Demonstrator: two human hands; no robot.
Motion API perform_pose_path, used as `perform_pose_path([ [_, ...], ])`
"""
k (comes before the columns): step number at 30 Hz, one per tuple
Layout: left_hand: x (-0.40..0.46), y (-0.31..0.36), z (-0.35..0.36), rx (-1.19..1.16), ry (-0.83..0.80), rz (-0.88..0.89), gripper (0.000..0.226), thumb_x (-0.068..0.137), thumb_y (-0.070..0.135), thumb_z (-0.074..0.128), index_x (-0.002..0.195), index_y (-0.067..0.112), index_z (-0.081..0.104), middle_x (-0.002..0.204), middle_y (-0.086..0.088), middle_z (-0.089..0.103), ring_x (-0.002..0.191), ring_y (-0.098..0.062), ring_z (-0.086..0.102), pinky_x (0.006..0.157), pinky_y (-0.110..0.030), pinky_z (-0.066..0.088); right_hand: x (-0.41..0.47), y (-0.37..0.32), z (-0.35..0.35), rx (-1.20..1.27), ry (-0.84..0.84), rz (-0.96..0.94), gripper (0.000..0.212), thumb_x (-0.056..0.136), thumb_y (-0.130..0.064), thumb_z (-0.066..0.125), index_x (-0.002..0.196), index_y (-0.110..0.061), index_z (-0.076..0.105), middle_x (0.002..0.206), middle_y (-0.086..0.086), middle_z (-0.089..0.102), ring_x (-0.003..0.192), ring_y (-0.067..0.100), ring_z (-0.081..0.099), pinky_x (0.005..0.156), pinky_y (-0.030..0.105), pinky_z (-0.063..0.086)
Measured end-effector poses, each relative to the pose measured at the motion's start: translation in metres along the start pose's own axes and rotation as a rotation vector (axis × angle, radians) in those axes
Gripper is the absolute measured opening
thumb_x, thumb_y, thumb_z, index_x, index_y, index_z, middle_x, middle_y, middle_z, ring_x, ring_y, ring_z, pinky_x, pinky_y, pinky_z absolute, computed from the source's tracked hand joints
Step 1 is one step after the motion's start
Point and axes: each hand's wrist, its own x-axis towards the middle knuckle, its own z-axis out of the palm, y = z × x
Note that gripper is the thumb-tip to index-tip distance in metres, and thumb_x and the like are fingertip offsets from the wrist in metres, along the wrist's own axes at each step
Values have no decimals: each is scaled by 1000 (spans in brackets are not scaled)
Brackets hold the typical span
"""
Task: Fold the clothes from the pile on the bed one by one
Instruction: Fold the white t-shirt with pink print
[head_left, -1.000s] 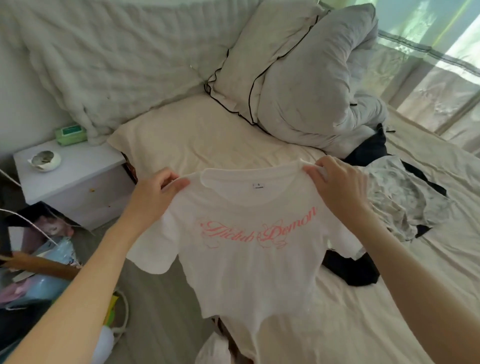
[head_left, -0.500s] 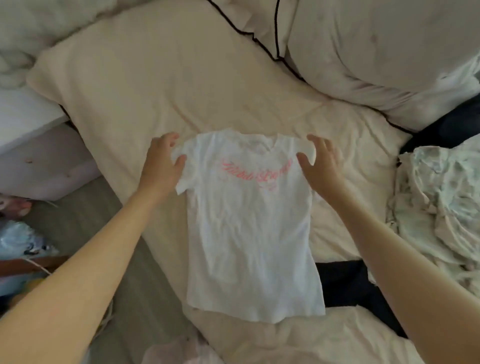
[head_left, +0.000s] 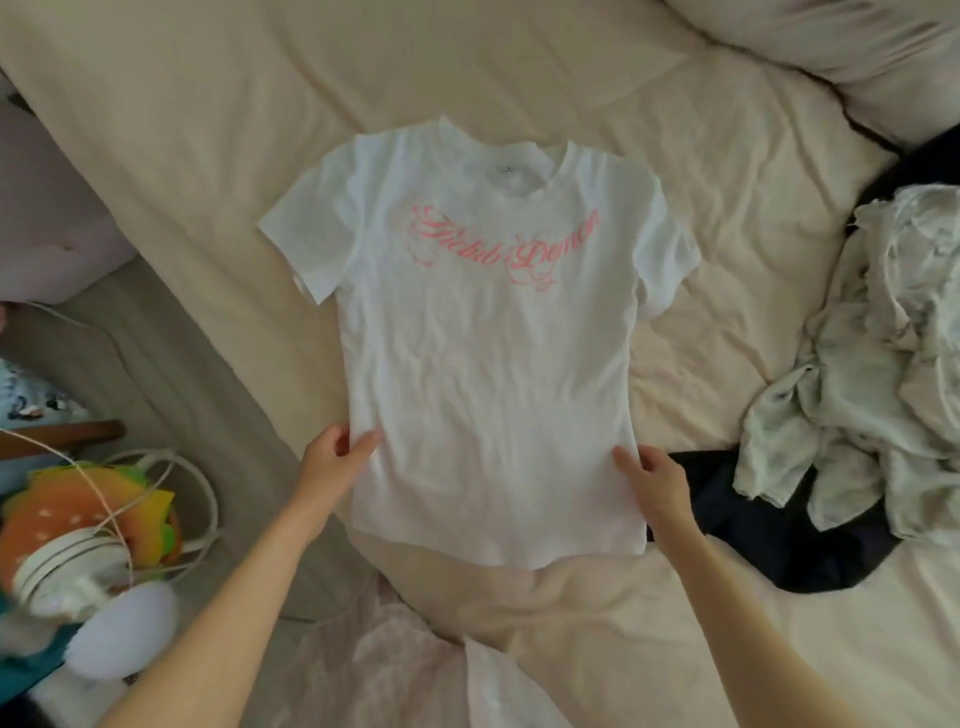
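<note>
So the tee (head_left: 488, 364) is laid out flat on the bed (head_left: 218, 130), front side up, pretty much dead centre. Long axis runs away from the camera: collar at the far end, hem at the near end, with the whole thing tipped just a touch so the hem drifts right. Short sleeves stick out to either side, the left one flatter, the right one a bit rumpled.

Pink script curves across the chest. Second word looks like "Demon", first word is too swirly to make out. There's a tiny tag inside the collar, way too small to read.

Left hand (head_left: 332, 462) pinches the tee's left edge near the hem, thumb on top of the fabric. Right hand (head_left: 652, 480) does the same on the right edge, fingers curled at the side seam.

The pile (head_left: 883, 395) of pale crumpled clothes sits to the right, near the tee but not touching it, with a dark garment (head_left: 789, 540) under it that reaches up just beside the right hand. Pillows (head_left: 841, 36) are at top right.
</note>
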Motion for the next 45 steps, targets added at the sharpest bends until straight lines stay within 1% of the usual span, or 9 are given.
perform_pose_path([
  [6, -29, -19, 1, -78, -7, -8, 16, 92, 17, 59, 106, 10, 61, 95, -1, 65, 87, -18, 61, 70, -27, 47, -32, 3, -9, 0, 141, -158, 33, 95, -29, 53, 74, -3, 49, 65, 2, 45, 60, 13, 40, 54, 26, 30],
  [9, -42, -28, 1, -62, -2, -17, 5, 93, 16, 57, 90, 17, 61, 88, 2, 64, 80, -15, 60, 65, -26, 46, -34, 15, -3, -9, 40, -127, 34, 95, -31, 53, 72, -8, 45, 65, -1, 43, 60, 12, 40, 53, 24, 30],
  [13, -50, -47, -3, -8, 71, -3, 16, 94, 20, 55, 79, 14, 57, 81, -8, 60, 76, -24, 55, 62, -29, 40, -34, 36, 0, -31, 33, -75, 31, 95, -29, 53, 81, -2, 52, 68, 1, 46, 68, 19, 44, 55, 27, 31],
  [23, -73, -64, -8, -173, 233, 161, 11, 92, 9, 56, 102, 5, 51, 82, 0, 56, 79, -20, 52, 62, -23, 43, -56, 56, -7, -24, 286, -184, 35, 96, -40, 45, 82, -8, 51, 70, 0, 53, 64, 12, 47, 53, 29, 34],
  [29, -65, -91, -11, -122, 178, -102, 20, 91, 1, 55, 81, 14, 45, 77, -4, 47, 58, -17, 44, 35, -14, 43, -39, 80, -3, -243, 134, -142, 23, 95, -23, 46, 112, -11, 55, 106, 9, 65, 97, 30, 58, 79, 38, 46],
  [32, -68, -91, -12, -26, 93, -163, 16, 92, 3, 55, 96, 14, 45, 74, -3, 48, 59, -14, 45, 48, -22, 42, -47, 68, -2, -345, 205, -264, 41, 96, -22, 44, 136, -8, 43, 131, 11, 52, 122, 31, 45, 96, 43, 39],
  [36, -60, -62, -16, -80, 97, -46, 12, 94, 8, 50, 105, 14, 46, 88, -7, 53, 65, -12, 48, 60, -25, 41, -56, 24, 11, -585, 239, -603, 48, 99, -28, 42, 142, -8, 37, 147, 10, 39, 137, 28, 32, 110, 42, 25],
  [39, -44, -30, -20, -154, 114, 17, 10, 96, 13, 49, 106, 14, 48, 101, -9, 53, 69, -12, 51, 63, -25, 44, -53, -17, 32, -700, 155, -758, 52, 101, -33, 37, 147, -12, 28, 154, 10, 28, 144, 27, 21, 116, 43, 17],
  [45, 10, 39, -36, -472, 121, 32, 16, 98, 22, 46, 112, 13, 48, 92, -5, 58, 77, -16, 56, 74, -32, 48, -41, -112, 95, -855, -19, -968, 56, 102, -40, 29, 152, -22, 11, 160, 2, 1, 147, 21, -4, 117, 42, -2],
])
